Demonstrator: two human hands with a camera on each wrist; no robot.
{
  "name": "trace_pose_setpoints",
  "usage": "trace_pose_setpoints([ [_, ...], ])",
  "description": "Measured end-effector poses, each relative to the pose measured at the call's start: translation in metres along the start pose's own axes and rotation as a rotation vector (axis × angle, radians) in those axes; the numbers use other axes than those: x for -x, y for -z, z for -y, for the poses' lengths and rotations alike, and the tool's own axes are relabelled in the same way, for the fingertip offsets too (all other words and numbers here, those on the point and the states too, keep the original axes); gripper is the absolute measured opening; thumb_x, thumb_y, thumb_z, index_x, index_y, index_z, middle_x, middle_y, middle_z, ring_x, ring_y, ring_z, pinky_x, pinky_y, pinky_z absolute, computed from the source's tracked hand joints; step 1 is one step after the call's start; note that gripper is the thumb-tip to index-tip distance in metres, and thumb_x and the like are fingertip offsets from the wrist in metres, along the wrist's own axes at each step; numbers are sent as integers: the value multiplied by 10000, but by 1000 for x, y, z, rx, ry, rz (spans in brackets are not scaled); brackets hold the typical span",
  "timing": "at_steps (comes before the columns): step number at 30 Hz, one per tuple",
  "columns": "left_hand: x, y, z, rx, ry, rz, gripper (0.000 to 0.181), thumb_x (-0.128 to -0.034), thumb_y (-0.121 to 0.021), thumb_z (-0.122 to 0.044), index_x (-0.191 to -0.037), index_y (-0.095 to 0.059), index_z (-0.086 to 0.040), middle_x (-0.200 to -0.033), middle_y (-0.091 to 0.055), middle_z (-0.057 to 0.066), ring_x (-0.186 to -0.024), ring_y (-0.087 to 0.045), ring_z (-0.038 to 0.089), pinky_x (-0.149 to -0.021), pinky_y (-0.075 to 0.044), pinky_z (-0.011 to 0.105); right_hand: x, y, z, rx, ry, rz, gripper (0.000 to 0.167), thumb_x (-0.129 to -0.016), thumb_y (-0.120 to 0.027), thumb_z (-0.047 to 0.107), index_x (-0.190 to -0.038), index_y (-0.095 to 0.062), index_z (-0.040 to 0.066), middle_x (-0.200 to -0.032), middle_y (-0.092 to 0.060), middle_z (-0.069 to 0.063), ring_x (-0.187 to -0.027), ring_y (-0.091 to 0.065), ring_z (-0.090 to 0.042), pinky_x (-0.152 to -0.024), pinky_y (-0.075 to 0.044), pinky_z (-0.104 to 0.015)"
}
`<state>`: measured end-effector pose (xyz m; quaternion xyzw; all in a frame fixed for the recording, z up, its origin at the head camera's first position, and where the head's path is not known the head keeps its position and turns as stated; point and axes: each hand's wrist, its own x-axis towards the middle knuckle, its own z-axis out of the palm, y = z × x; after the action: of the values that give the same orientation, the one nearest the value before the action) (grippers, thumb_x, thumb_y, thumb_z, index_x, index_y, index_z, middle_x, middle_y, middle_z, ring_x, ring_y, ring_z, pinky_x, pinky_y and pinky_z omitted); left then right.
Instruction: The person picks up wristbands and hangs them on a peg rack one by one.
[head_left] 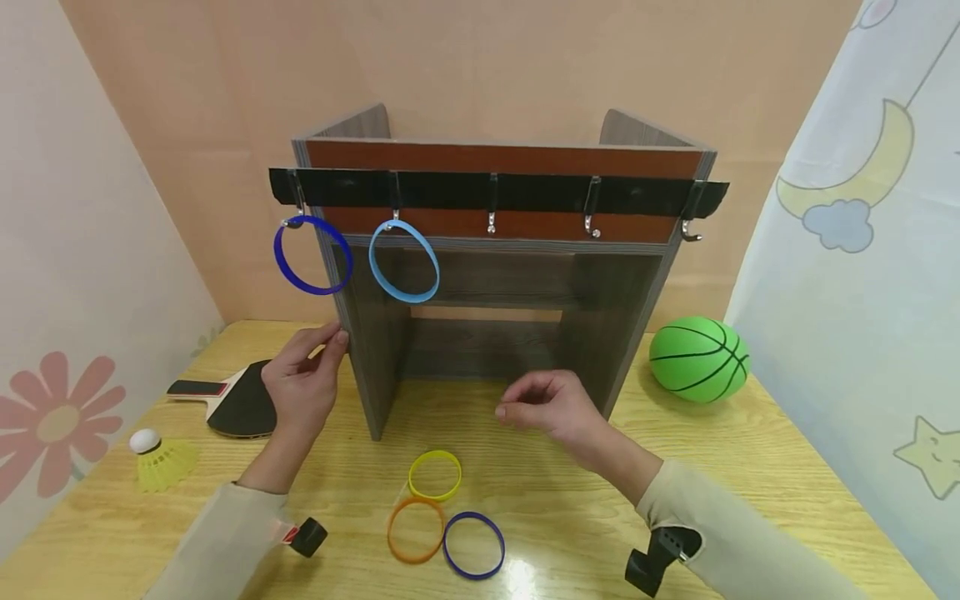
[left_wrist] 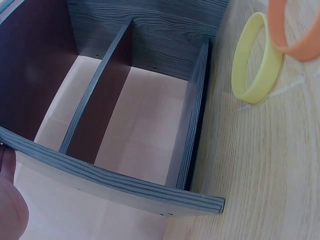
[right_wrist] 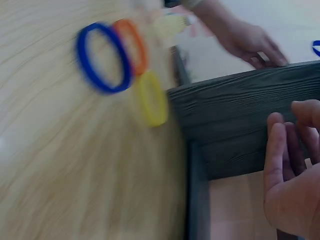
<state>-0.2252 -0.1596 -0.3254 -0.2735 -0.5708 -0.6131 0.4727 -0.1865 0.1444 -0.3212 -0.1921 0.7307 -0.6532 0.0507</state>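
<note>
My left hand (head_left: 303,379) touches the outside front edge of the left panel of a grey wooden shelf (head_left: 633,333). In the right wrist view, no finger of that hand shows on the panel's inner face. My right hand (head_left: 558,408) hovers before the shelf's opening, fingers loosely bent and holding nothing. From the hooks on the black strip (head_left: 450,190) hang a dark blue wristband (head_left: 347,260) and a light blue wristband (head_left: 437,279). On the table lie a yellow wristband (head_left: 459,477), an orange wristband (head_left: 390,533) and another dark blue wristband (head_left: 501,546).
A table tennis paddle (head_left: 243,408) and a yellow shuttlecock (head_left: 161,462) lie left of the shelf. To its right sits a green ball (head_left: 699,360). Three hooks, including the middle hook (head_left: 492,221), carry no band. Patterned cloth walls (head_left: 862,317) stand at both sides.
</note>
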Motion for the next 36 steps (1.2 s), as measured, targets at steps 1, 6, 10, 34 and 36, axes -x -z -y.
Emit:
trace_pose_setpoints([
  [1,1,1,3,7,2,0,155,-777,-604,245,-921,-647,208,-826,-682,145,-756,-632,121,-693,-548,197,3,1,-4,40,-9,13,110,-788,-747,11,-865,-690,-44,-802,-675,-95,-714,-636,-223,-648,-564,-335],
  [6,3,3,15,26,21,-2,181,-776,-609,244,-943,-654,193,-853,-686,126,-769,-633,142,-729,-549,225,17,3,-27,249,29,118,89,-773,-757,23,-835,-703,-11,-783,-671,-55,-685,-621,-166,-618,-549,-289],
  [10,4,3,17,52,19,-6,163,-783,-618,226,-939,-652,196,-852,-684,133,-770,-635,153,-733,-550,229,30,1,-42,362,67,267,57,-794,-742,28,-830,-698,35,-780,-662,26,-701,-630,-125,-646,-554,-278],
  [34,5,5,15,36,25,-17,138,-795,-646,179,-932,-654,195,-837,-681,155,-752,-637,146,-694,-550,202,48,-31,-67,467,24,316,97,-792,-775,172,-755,-688,154,-674,-615,139,-607,-581,-14,-546,-519,-200],
  [36,5,4,15,49,24,-15,141,-793,-635,195,-932,-651,199,-840,-681,155,-751,-637,150,-699,-551,208,48,-32,-67,478,24,311,107,-789,-779,183,-742,-685,163,-667,-611,144,-601,-577,-11,-543,-514,-195],
])
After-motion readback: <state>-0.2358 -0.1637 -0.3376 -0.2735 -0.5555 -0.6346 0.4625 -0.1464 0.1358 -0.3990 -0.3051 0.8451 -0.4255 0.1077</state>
